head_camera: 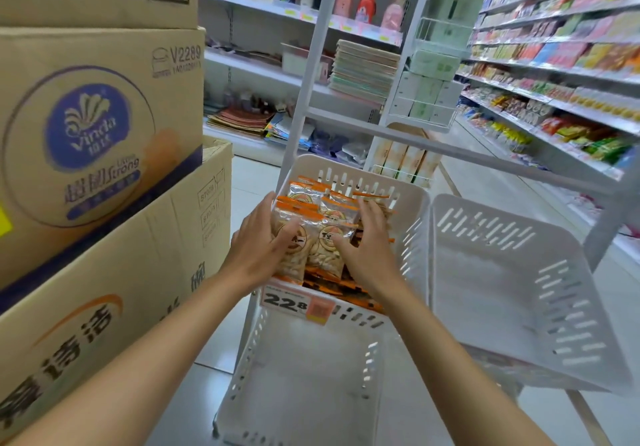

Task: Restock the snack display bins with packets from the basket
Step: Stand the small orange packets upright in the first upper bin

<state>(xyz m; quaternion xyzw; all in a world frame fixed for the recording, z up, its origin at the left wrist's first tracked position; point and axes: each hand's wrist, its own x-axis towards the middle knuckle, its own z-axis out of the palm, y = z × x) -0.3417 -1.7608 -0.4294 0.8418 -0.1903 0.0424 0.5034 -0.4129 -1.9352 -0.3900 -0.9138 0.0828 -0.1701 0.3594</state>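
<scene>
Evidently mid-fill, the left hand (261, 243), fingers together along the pile's side, and the right hand (365, 245), fingers spread on top, settle the snack packets (313, 215) in the price-tagged bin (414, 203); next probably means letting go and fetching more for the empty bin (502, 293) alongside.

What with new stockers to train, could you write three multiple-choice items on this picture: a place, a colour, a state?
1. Where do the snack packets lie?
A. in the bin bearing the price tag
B. in the right-hand bin
C. on the cardboard boxes
2. What colour edges the packets?
A. green
B. orange
C. purple
3. What state is the lower bin in?
A. full
B. lidded
C. empty
Answers: 1 A, the left hand and right hand both touch them there; 2 B, orange strips top each packet; 3 C, its bare floor shows.
</scene>
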